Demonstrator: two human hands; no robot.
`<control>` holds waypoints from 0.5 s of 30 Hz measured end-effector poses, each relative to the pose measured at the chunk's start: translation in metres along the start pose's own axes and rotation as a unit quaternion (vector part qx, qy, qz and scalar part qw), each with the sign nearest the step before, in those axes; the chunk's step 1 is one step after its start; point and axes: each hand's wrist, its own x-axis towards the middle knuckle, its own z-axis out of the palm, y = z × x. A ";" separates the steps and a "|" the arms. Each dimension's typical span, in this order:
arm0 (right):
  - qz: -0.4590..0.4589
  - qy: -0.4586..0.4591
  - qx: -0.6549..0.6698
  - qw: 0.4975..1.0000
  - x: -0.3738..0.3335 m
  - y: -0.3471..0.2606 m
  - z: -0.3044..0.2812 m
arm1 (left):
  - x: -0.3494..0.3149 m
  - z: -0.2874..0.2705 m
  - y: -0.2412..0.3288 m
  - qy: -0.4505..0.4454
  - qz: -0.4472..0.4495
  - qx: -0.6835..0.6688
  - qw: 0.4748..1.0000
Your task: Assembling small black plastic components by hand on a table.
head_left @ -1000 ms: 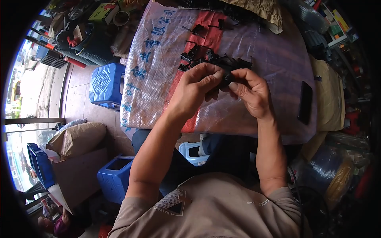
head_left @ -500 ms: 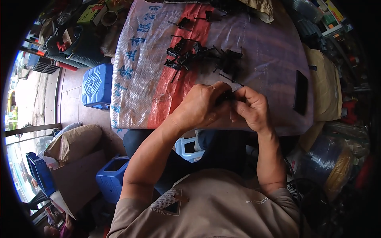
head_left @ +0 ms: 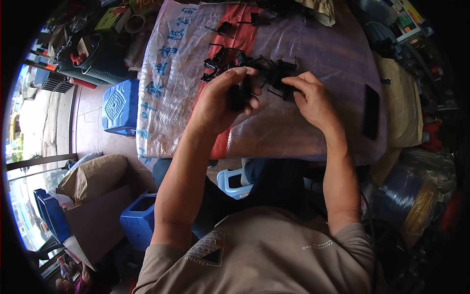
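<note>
My left hand (head_left: 218, 100) is curled around a dark black part (head_left: 238, 97), held above the near half of the table; its exact kind is hidden by my fingers and shadow. My right hand (head_left: 313, 100) reaches to a cluster of black clamp-like parts (head_left: 281, 71) with thin rods. Its forefinger is stretched to the cluster's edge, with the thumb apart from it. More such black parts (head_left: 215, 56) lie on the red stripe left of the cluster, and a few (head_left: 224, 28) are farther back.
A woven plastic sheet (head_left: 161, 105) with a red stripe covers the table. A black phone (head_left: 371, 112) lies at the right edge, beside brown paper sacks (head_left: 404, 105). Blue stools (head_left: 119, 107) stand at the left, near a dark basket (head_left: 100, 61).
My hands, which were together over the near edge, have parted. The left moved left and away from me with the black part; the right reached forward to the cluster.
</note>
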 end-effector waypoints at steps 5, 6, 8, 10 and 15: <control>0.020 -0.063 0.003 0.998 -0.005 -0.009 -0.008 | 0.000 -0.005 0.012 0.040 -0.005 -0.042 0.998; -0.002 -0.059 0.000 0.998 -0.007 -0.009 -0.009 | 0.000 -0.005 0.013 0.058 0.012 -0.064 0.996; -0.034 -0.040 0.003 0.999 -0.012 -0.007 -0.005 | -0.001 -0.004 0.018 0.069 0.037 -0.090 0.993; -0.065 -0.021 0.005 0.998 -0.018 -0.010 -0.005 | 0.001 0.004 0.018 0.080 0.060 -0.100 0.990; 0.094 0.041 0.321 0.941 -0.015 -0.021 -0.007 | 0.003 -0.003 0.014 0.024 0.093 0.029 0.995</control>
